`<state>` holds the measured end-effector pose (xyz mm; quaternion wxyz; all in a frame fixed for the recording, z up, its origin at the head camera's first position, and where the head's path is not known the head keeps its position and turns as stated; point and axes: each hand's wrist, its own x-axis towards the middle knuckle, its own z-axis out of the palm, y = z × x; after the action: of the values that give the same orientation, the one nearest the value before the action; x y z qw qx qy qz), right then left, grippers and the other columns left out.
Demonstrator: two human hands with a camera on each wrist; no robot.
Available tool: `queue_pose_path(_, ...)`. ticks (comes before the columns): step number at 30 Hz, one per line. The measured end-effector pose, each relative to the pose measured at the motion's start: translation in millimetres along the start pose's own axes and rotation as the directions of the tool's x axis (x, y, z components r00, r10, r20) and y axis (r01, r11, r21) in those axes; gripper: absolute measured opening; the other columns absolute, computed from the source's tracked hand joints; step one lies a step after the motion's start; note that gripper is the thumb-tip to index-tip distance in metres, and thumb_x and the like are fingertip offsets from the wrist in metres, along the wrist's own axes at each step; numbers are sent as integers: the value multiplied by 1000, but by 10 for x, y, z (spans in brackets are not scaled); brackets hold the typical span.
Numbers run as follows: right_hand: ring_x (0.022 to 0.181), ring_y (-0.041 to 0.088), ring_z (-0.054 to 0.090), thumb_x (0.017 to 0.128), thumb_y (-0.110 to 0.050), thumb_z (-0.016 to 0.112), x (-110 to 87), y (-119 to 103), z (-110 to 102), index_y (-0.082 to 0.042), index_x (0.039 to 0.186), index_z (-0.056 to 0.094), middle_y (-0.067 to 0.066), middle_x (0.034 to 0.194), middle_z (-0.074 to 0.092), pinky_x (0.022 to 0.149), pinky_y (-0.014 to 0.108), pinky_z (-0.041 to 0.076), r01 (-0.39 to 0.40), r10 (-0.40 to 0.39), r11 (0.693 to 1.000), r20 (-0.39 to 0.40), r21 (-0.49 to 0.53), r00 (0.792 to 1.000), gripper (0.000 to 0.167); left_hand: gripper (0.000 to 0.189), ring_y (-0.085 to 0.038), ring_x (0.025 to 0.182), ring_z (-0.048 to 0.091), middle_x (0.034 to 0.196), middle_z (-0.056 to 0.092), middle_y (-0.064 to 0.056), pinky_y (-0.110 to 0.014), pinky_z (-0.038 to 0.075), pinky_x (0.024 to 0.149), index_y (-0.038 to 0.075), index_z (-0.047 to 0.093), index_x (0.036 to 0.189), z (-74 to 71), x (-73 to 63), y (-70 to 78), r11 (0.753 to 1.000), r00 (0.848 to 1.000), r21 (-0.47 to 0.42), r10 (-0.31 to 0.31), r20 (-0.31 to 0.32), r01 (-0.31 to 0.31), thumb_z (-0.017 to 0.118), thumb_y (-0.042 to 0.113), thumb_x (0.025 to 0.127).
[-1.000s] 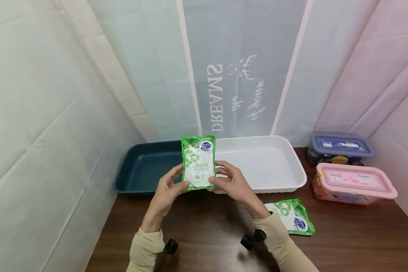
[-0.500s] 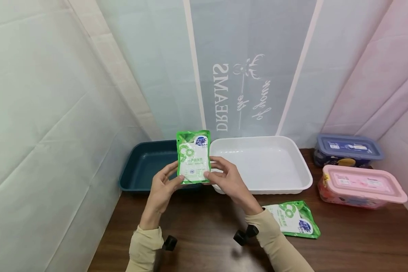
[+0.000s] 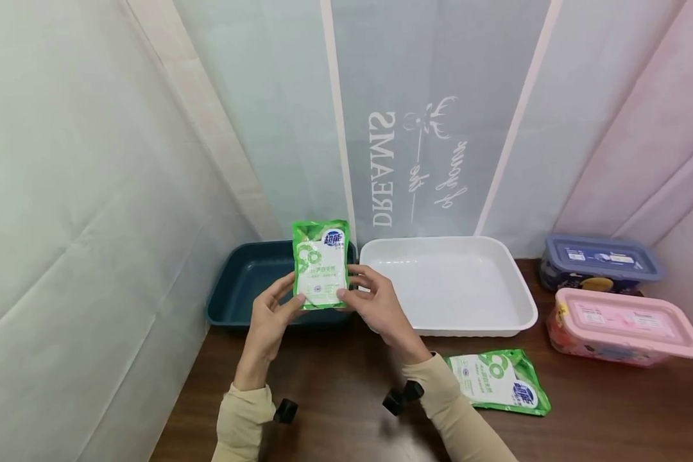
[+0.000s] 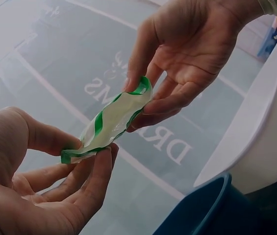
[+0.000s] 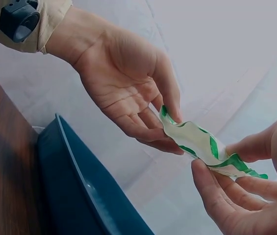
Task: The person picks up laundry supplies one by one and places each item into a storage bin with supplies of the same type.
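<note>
- Filling the background, a pale fabric backdrop (image 3: 289, 115) carries its lettering upside down.
- Below it stretches the dark brown wooden table (image 3: 335, 398).
- There's the white tray (image 3: 444, 282), on the right of centre, against the backdrop.
- Just beside it on the left sits the dark teal tray (image 3: 248, 282); whether the two touch, I can't tell.
- Over at the right, the pink-lidded tub (image 3: 624, 321) stands in front of the blue-lidded tub (image 3: 600, 260).
- Now the hands: the left hand (image 3: 271, 316) pinches a lower corner, thumb on the printed face, fingers behind.
- The right hand (image 3: 381, 308) mirrors it, thumb and fingers clamped on the opposite lower corner.
- And between them, the green-and-white packet (image 3: 321, 266), up in the air, print towards the head camera, covering part of the teal tray; the wrist views catch its wavy lower edge.
- A second packet (image 3: 499, 380) lies flat near the white tray, one end hidden by the right sleeve (image 3: 439, 391).
</note>
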<state>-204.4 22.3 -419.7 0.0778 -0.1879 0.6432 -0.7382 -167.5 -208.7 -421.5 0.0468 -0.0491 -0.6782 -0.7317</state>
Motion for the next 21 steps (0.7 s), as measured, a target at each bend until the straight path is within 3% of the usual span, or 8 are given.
queue_pose_path(12, 106, 34, 77, 102, -4, 70, 136, 111, 104, -3, 151, 54, 28, 135, 63, 89, 52, 65, 35, -34, 999, -29, 15, 999, 52, 53, -13, 101, 78, 154, 52, -24, -31, 64, 91, 1, 49, 157, -93, 93, -27, 999, 1000, 39, 20, -21, -19, 63, 1, 106)
queue_pose_path(18, 106, 32, 77, 102, -2, 69, 183, 135, 170, -6, 153, 55, 24, 138, 59, 88, 41, 66, 33, -33, 999, -48, 2, 998, 53, 52, -11, 101, 78, 154, 53, -22, -29, 64, 89, 2, 51, 156, -120, 150, -53, 997, 998, 70, 16, -66, -12, 63, -1, 105)
queue_pose_path(21, 106, 31, 77, 102, -1, 68, 210, 167, 201, -6, 154, 54, 24, 139, 59, 91, 44, 65, 34, -34, 999, -57, -8, 998, 54, 51, -12, 99, 78, 153, 54, -21, -32, 65, 88, 3, 54, 155, -134, 173, -65, 997, 996, 79, 14, -92, -6, 63, -1, 105)
